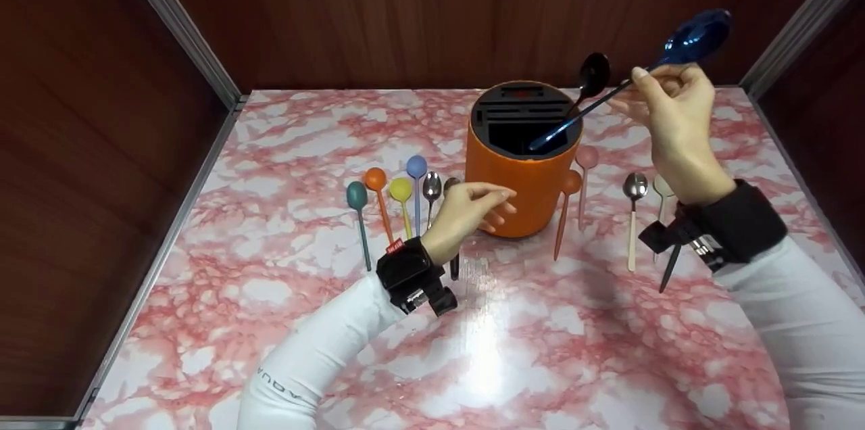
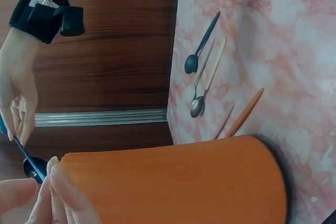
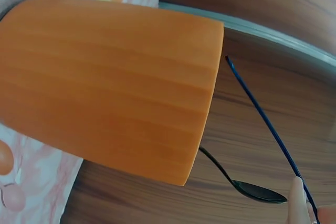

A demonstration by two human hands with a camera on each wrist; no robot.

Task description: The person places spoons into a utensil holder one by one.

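Note:
My right hand (image 1: 679,112) pinches a shiny blue spoon (image 1: 699,38) by its handle, bowl up and to the right. The handle slants down left, its tip above the black slotted top of an orange utensil holder (image 1: 517,190). In the right wrist view the blue handle (image 3: 265,119) stands apart from the holder's rim. A black spoon (image 1: 595,75) stands in the holder, leaning right. My left hand (image 1: 466,217) hovers at the holder's front left, holding nothing, fingers loosely bent. The left wrist view shows its thumb and fingertips (image 2: 65,187) apart, near the holder's rim.
Left of the holder lie several spoons, among them a teal one (image 1: 357,195), an orange one (image 1: 376,180) and a yellow one (image 1: 401,190). Right of it lie a red-orange spoon (image 1: 572,182), a pink spoon (image 1: 586,157) and a metal spoon (image 1: 635,185). Brown panels (image 1: 378,17) enclose the table.

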